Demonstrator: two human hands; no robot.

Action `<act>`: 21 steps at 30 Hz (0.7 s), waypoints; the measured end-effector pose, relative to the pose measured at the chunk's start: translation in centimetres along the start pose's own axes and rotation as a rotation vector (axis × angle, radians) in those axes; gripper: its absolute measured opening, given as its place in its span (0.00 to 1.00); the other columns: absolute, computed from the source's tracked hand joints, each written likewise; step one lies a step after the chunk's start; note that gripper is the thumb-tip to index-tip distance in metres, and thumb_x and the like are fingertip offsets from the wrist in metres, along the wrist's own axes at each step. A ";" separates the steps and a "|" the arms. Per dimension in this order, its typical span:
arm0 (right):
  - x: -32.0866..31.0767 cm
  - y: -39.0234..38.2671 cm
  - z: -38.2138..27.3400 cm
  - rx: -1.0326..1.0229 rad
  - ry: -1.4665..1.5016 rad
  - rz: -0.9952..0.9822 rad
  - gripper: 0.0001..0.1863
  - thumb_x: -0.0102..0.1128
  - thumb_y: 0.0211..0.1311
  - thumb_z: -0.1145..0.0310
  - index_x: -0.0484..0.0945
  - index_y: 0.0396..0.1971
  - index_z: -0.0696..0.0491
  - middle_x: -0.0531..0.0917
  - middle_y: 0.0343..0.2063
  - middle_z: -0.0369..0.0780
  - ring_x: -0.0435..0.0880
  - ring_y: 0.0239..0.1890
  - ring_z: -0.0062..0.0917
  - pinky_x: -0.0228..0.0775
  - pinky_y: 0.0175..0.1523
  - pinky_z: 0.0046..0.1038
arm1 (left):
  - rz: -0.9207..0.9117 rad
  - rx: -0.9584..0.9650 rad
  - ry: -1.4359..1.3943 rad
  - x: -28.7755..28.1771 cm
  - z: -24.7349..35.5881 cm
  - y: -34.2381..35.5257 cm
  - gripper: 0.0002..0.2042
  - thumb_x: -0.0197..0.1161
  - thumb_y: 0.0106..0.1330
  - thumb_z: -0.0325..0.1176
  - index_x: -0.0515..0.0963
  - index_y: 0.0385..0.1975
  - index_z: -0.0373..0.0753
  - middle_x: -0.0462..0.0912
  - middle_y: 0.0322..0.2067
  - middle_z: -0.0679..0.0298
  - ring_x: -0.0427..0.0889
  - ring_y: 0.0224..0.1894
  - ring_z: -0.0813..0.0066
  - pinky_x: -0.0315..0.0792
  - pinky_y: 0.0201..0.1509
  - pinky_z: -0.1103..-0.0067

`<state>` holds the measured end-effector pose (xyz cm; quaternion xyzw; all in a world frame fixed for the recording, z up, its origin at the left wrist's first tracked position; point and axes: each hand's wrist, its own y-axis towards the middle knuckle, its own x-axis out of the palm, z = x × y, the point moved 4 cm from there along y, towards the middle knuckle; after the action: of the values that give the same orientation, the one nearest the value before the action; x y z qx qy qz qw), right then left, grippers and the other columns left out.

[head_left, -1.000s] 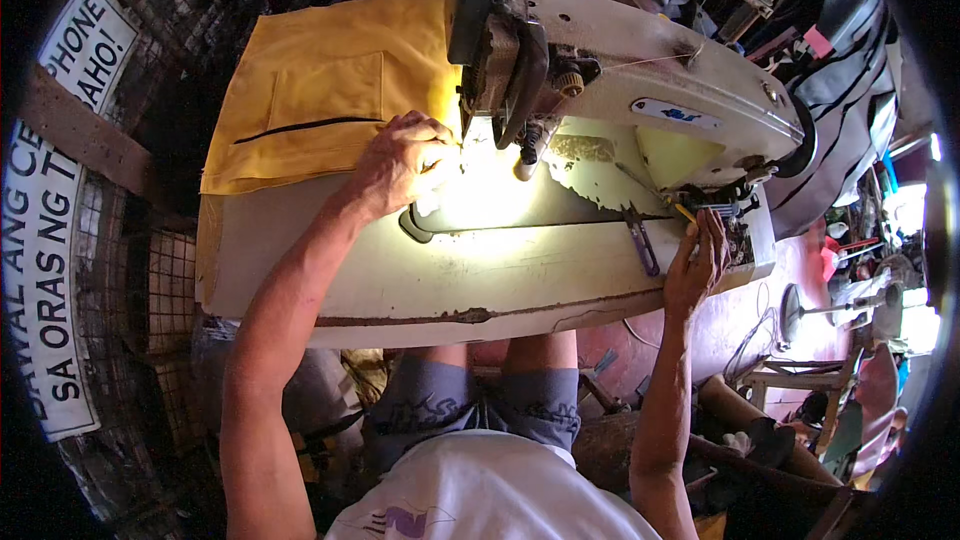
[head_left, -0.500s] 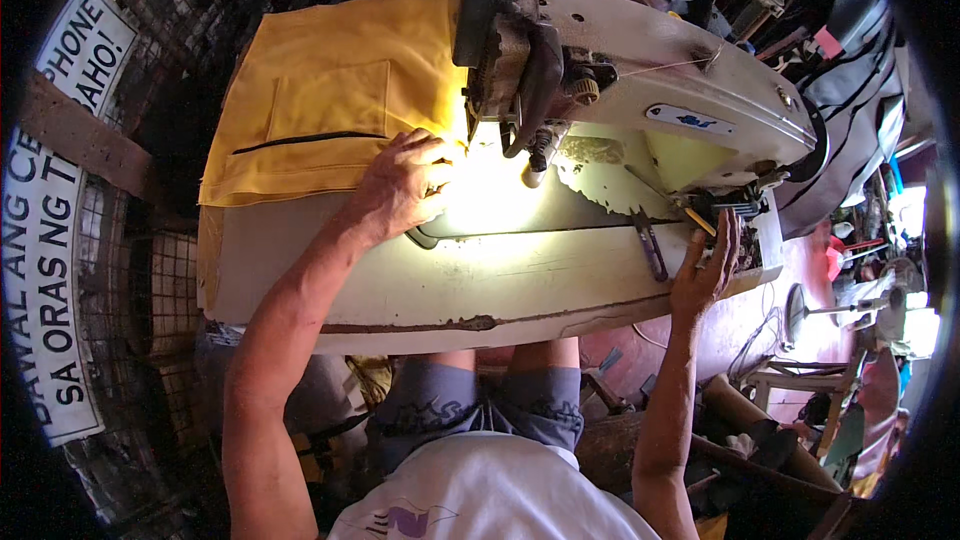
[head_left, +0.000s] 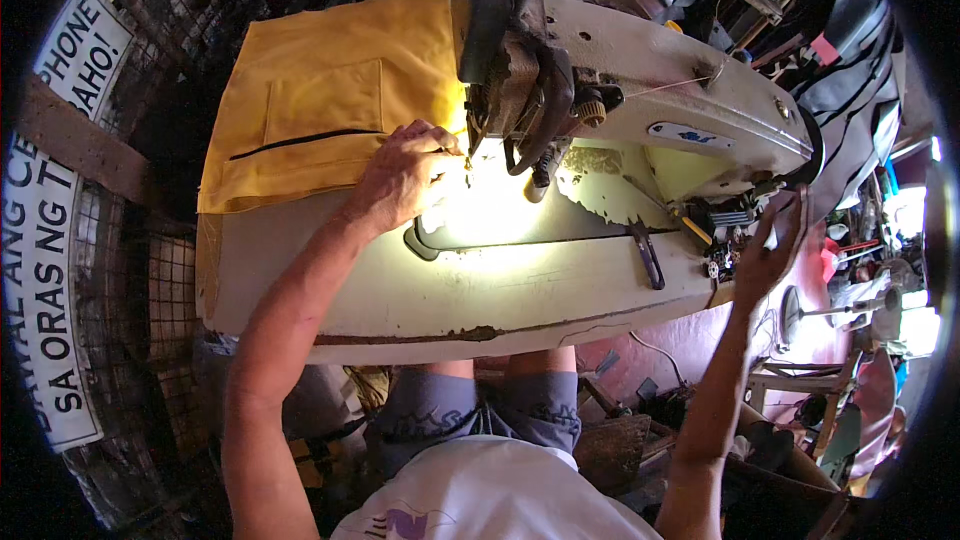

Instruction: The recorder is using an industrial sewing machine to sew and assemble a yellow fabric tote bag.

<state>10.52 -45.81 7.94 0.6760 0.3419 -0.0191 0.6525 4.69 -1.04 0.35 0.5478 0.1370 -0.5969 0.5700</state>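
A yellow fabric panel [head_left: 320,40] with a stitched pocket outline and a dark slit lies flat on the left of the sewing machine [head_left: 650,70]. My left hand [head_left: 405,175] is at the panel's lower right corner, beside the needle area. Its fingers are bent together, and glare from the lamp hides what they pinch. My right hand [head_left: 772,245] is raised at the machine's right end with its fingers stretched out. The fingertips are just below the dark handwheel [head_left: 815,145]; whether they touch it I cannot tell.
Thread snips [head_left: 647,255] lie on the white sewing table [head_left: 560,290], near a yellow-handled tool [head_left: 692,225] and a bobbin winder [head_left: 735,215]. A wire mesh wall with a lettered sign [head_left: 60,270] stands at left. A fan [head_left: 880,310] is at the right.
My right hand has moved right and up, from beside the bobbin winder to near the handwheel. My left hand stays by the needle, its fingers shifted slightly.
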 end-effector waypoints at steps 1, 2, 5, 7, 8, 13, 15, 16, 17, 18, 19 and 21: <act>-0.2 1.7 0.6 -0.018 -0.004 0.021 0.23 0.55 0.69 0.64 0.69 0.61 0.57 0.71 0.61 0.47 0.69 0.64 0.38 0.60 0.66 0.36 | 0.001 -0.004 0.003 -0.5 -0.2 0.2 0.11 0.67 0.53 0.36 0.81 0.34 0.41 0.79 0.41 0.64 0.75 0.48 0.65 0.68 0.56 0.70; -0.2 3.4 1.6 -0.001 -0.048 0.024 0.23 0.54 0.69 0.63 0.69 0.60 0.57 0.72 0.61 0.47 0.70 0.63 0.37 0.61 0.65 0.35 | -0.102 -0.006 -0.015 -0.7 -0.4 0.6 0.12 0.68 0.52 0.37 0.80 0.34 0.41 0.78 0.41 0.63 0.75 0.48 0.64 0.68 0.57 0.69; 0.4 8.4 5.9 0.010 -0.034 -0.036 0.25 0.53 0.70 0.58 0.70 0.60 0.58 0.73 0.60 0.47 0.70 0.62 0.37 0.58 0.67 0.36 | -0.199 0.081 -0.011 -0.7 -1.4 2.4 0.16 0.71 0.50 0.39 0.78 0.36 0.40 0.77 0.40 0.61 0.75 0.48 0.62 0.68 0.58 0.68; 2.7 11.8 10.6 0.115 0.040 -0.178 0.25 0.51 0.70 0.55 0.72 0.58 0.58 0.75 0.58 0.46 0.72 0.61 0.36 0.59 0.66 0.35 | -0.199 0.163 0.023 -1.4 -1.5 3.6 0.17 0.71 0.49 0.40 0.77 0.37 0.40 0.76 0.39 0.61 0.75 0.48 0.61 0.68 0.58 0.67; 3.4 14.4 14.6 0.131 0.038 -0.276 0.24 0.49 0.71 0.55 0.73 0.57 0.57 0.76 0.57 0.46 0.74 0.60 0.36 0.62 0.64 0.35 | -0.252 0.179 0.012 -2.2 -1.0 4.4 0.19 0.72 0.49 0.41 0.77 0.38 0.40 0.76 0.42 0.60 0.74 0.51 0.60 0.67 0.60 0.67; 9.0 11.8 22.1 0.128 0.209 -0.525 0.22 0.47 0.72 0.57 0.74 0.55 0.58 0.79 0.50 0.44 0.78 0.50 0.34 0.66 0.57 0.31 | -0.286 0.101 0.105 -0.8 -3.7 2.2 0.34 0.75 0.44 0.45 0.74 0.54 0.41 0.70 0.60 0.56 0.62 0.67 0.56 0.57 0.71 0.67; 8.2 6.3 31.0 0.058 -0.016 -0.264 0.21 0.47 0.72 0.58 0.73 0.55 0.57 0.78 0.51 0.44 0.76 0.52 0.32 0.66 0.58 0.31 | -0.275 0.109 0.034 0.5 -3.5 3.0 0.39 0.75 0.44 0.47 0.71 0.58 0.40 0.69 0.62 0.56 0.61 0.68 0.56 0.52 0.74 0.67; 10.6 -3.3 27.2 0.045 -0.126 -0.003 0.20 0.47 0.72 0.59 0.72 0.56 0.56 0.77 0.52 0.45 0.74 0.54 0.30 0.65 0.59 0.31 | -0.310 0.106 0.090 0.7 -3.9 2.8 0.39 0.74 0.44 0.48 0.71 0.59 0.40 0.68 0.63 0.56 0.59 0.69 0.56 0.52 0.74 0.66; 2.2 0.2 34.8 -0.061 -0.371 0.314 0.19 0.47 0.72 0.60 0.71 0.56 0.55 0.75 0.53 0.45 0.73 0.55 0.29 0.65 0.60 0.31 | -0.237 0.206 0.054 1.7 -3.2 4.6 0.39 0.74 0.45 0.50 0.70 0.59 0.39 0.68 0.63 0.56 0.58 0.70 0.56 0.51 0.74 0.66; 6.3 -1.9 31.1 -0.017 -0.317 0.284 0.19 0.47 0.72 0.60 0.71 0.56 0.55 0.75 0.53 0.45 0.73 0.55 0.29 0.65 0.60 0.31 | -0.288 0.147 0.118 1.8 -3.8 3.7 0.38 0.71 0.48 0.51 0.71 0.59 0.38 0.67 0.63 0.55 0.57 0.70 0.55 0.51 0.74 0.66; 7.8 -1.5 28.2 0.134 -0.020 0.186 0.19 0.46 0.71 0.64 0.69 0.58 0.54 0.73 0.55 0.45 0.73 0.55 0.30 0.67 0.59 0.32 | -0.315 0.127 0.137 1.7 -4.0 3.0 0.38 0.71 0.48 0.51 0.71 0.59 0.38 0.67 0.63 0.55 0.57 0.70 0.55 0.51 0.74 0.66; 8.3 -1.2 18.6 0.426 0.563 -0.018 0.23 0.44 0.69 0.72 0.65 0.63 0.53 0.68 0.58 0.46 0.75 0.54 0.33 0.72 0.57 0.35 | -0.299 -0.031 0.234 0.1 -4.3 0.6 0.36 0.68 0.52 0.52 0.70 0.60 0.40 0.66 0.64 0.54 0.57 0.70 0.56 0.50 0.75 0.65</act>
<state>24.11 -58.91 0.27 0.7727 0.5027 0.0915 0.3767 7.34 2.09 -1.03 0.5781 0.2913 -0.6052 0.4633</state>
